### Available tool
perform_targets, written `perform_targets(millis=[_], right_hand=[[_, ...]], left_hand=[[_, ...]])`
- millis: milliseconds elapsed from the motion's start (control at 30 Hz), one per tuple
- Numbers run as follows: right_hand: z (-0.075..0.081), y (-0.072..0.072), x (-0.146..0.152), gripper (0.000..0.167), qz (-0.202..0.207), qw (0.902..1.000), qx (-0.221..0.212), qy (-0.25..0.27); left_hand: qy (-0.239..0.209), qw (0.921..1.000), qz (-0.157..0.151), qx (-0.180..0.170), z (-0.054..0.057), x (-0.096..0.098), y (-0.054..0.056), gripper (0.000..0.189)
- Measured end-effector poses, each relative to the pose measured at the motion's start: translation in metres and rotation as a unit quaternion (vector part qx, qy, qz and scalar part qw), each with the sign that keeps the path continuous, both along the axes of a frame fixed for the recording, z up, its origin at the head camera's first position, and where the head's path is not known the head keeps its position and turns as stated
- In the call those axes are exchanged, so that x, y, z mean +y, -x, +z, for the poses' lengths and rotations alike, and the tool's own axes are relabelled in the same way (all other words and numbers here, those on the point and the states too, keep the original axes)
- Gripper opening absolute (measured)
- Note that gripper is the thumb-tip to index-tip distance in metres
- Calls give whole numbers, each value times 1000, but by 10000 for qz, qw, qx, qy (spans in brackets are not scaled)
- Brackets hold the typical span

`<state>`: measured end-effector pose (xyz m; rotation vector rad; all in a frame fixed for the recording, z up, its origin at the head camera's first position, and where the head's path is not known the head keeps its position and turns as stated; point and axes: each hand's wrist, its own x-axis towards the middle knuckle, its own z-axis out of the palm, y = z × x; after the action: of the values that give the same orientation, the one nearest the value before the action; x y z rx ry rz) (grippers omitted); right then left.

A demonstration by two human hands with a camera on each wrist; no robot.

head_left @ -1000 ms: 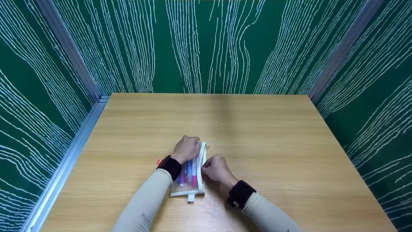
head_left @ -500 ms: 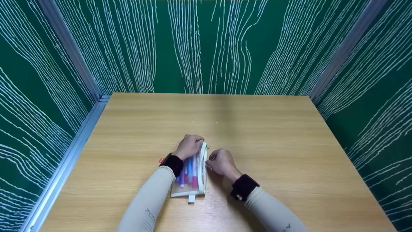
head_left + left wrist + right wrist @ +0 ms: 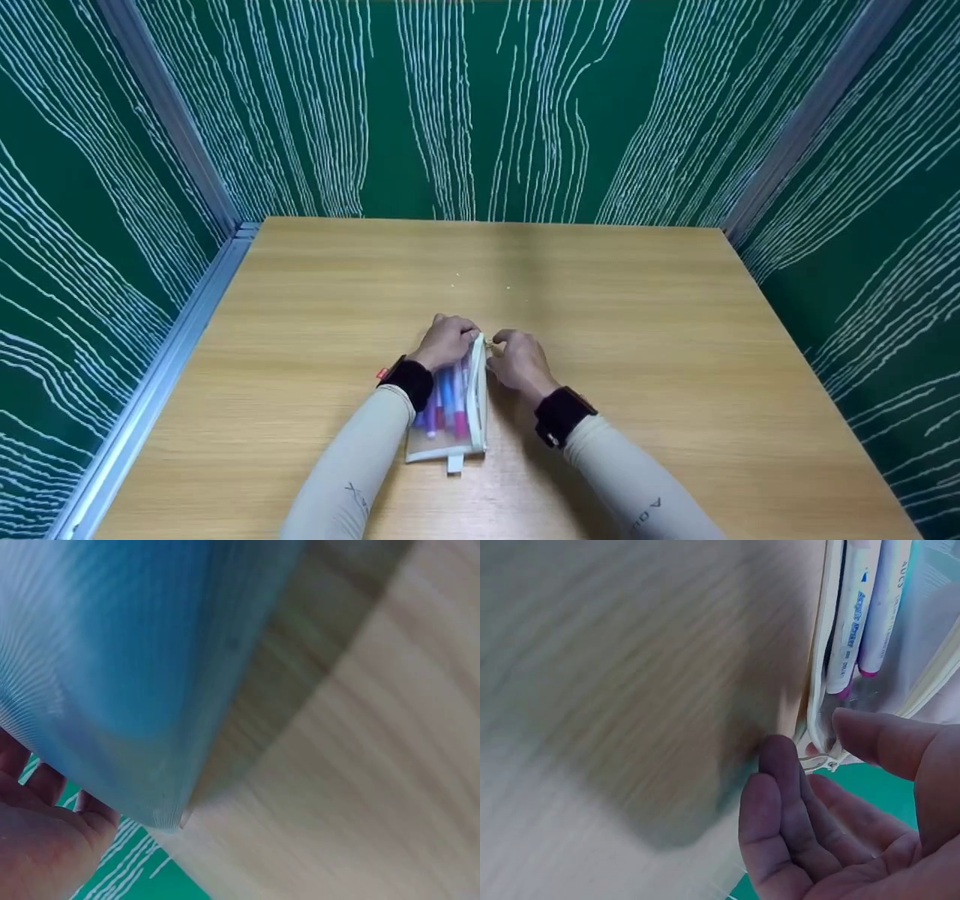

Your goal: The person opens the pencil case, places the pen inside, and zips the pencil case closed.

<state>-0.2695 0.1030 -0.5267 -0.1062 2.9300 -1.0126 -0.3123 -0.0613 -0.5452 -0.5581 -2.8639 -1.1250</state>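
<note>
A see-through pencil case (image 3: 435, 446) with pale edges lies lengthwise on the table, its zip partly open along the right side. Several markers (image 3: 448, 394) in blue, purple and pink show through it. My left hand (image 3: 446, 341) grips the case's far end, thumb toward the zip corner. In the left wrist view, fingers (image 3: 49, 784) curl at the edge of the case's blue-tinted side. My right hand (image 3: 521, 364) is at the far zip corner, thumb and fingers spread around the small metal zip pull (image 3: 490, 345). The right wrist view shows the thumb apart from the bent fingers (image 3: 761, 802).
The wooden table (image 3: 637, 337) extends around the case. Green walls (image 3: 510, 112) with white wavy lines enclose the back and both sides. A metal rail (image 3: 172, 345) runs along the left edge. A few tiny white specks (image 3: 508, 287) lie farther back.
My right hand has moved from the middle of the zip side to the far corner by the zip pull. My left hand keeps its hold; the case appears slightly farther right.
</note>
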Motion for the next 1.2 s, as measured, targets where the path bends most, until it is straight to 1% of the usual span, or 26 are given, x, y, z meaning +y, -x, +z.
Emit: perform_targets(millis=[100,233,467,667,833,933,1000,1200], right_hand=[[-2,4,-1,40,-50,9998,111,-128],[-3,8,-2,39,-40,9994,196,-271],[-3,11,-5,37,-132,9988,75,-476],[-6,12,-8,23,-140,9983,234,-519],[-8,13,-11,3,-160,9956,445,-805],[-9,13,-13,18,-180,9933,539,-1006],[-10,13,-14,25,-197,9916,614,-1123],[-11,13,-16,28,-194,9904,725,-1163]], left_hand=[[-28,9999,38,-121,-1,1,0,19],[-50,9999,28,-148,-2,1,0,16],[-140,9999,1,-98,-1,1,1,13],[-83,9999,37,-120,-1,1,1,13],[-129,9999,12,-84,0,1,-1,13],[-225,9997,-38,-50,1,0,-1,13],[-247,9997,-70,-6,1,0,-1,13],[-188,9997,-126,98,1,0,-1,13]])
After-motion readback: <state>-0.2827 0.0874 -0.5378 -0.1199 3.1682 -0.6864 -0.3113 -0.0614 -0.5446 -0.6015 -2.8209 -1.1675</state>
